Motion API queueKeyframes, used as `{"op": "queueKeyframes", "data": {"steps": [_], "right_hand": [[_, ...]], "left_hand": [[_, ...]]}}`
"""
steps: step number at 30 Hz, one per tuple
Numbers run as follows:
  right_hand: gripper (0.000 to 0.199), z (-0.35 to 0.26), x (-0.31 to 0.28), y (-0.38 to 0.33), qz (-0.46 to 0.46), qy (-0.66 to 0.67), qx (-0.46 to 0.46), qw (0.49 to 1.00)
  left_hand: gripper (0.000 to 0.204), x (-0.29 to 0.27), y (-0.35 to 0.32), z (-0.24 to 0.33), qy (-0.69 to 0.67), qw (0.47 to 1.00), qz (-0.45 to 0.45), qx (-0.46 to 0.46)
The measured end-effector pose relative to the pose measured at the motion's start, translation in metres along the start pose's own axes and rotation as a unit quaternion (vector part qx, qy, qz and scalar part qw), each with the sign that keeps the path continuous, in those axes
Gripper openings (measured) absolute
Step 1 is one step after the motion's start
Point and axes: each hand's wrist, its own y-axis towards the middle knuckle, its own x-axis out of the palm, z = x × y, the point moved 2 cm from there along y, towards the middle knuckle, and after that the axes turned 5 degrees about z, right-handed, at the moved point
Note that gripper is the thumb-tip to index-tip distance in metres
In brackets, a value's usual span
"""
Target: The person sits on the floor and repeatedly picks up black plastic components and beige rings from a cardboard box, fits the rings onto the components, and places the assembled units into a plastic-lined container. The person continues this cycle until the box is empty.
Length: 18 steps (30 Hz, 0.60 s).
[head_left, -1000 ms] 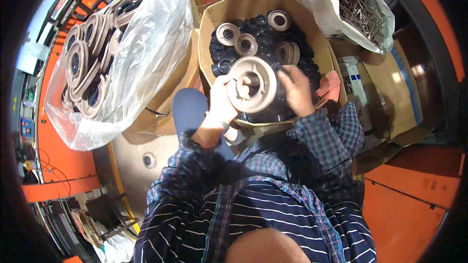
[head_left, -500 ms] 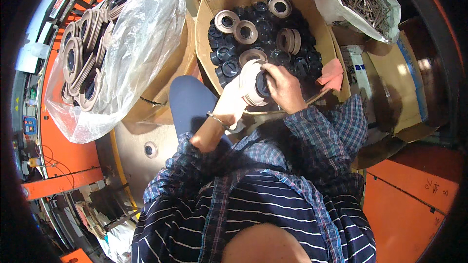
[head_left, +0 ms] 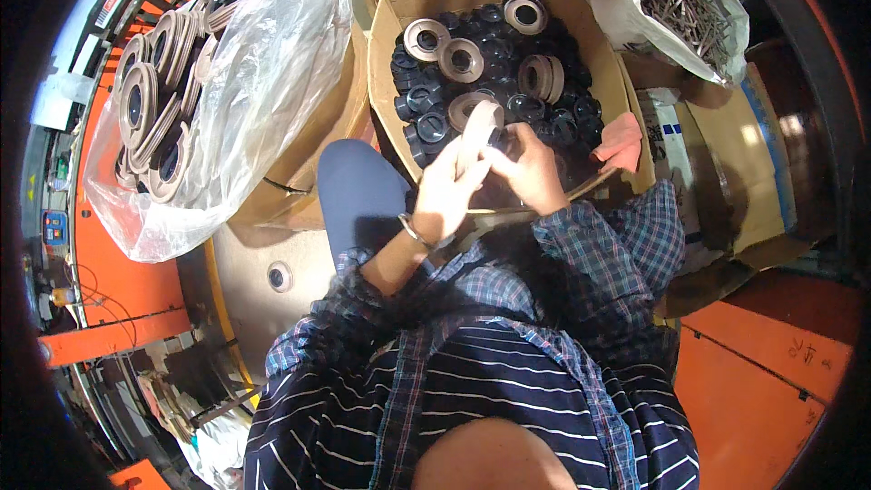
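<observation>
Cardboard box full of black round parts fills my view ahead; I see both hands meet over its near side. Above it, the left hand has its fingers wrapped around a beige ring tilted on edge. The right hand bends its fingers beside that ring; I cannot tell whether they grip anything. Inside the box lie more beige rings. Left of the box bulges a clear plastic bag; on its right edge hangs pink cloth.

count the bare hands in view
2: the left hand holds a beige ring over the cardboard box, and the right hand is just right of the ring. No others show.
</observation>
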Motion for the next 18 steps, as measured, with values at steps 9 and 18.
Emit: {"op": "queueKeyframes", "data": {"steps": [9,18], "right_hand": [[0.066,-0.009,-0.019,0.006,0.027,-0.192,-0.100,0.976],[0.047,0.011,0.007,0.006,-0.016,0.268,0.165,0.949]], "left_hand": [[0.044,-0.002,0.007,0.004,-0.081,0.995,-0.010,-0.060],[0.056,0.008,-0.010,0.004,0.163,0.970,-0.057,0.169]]}}
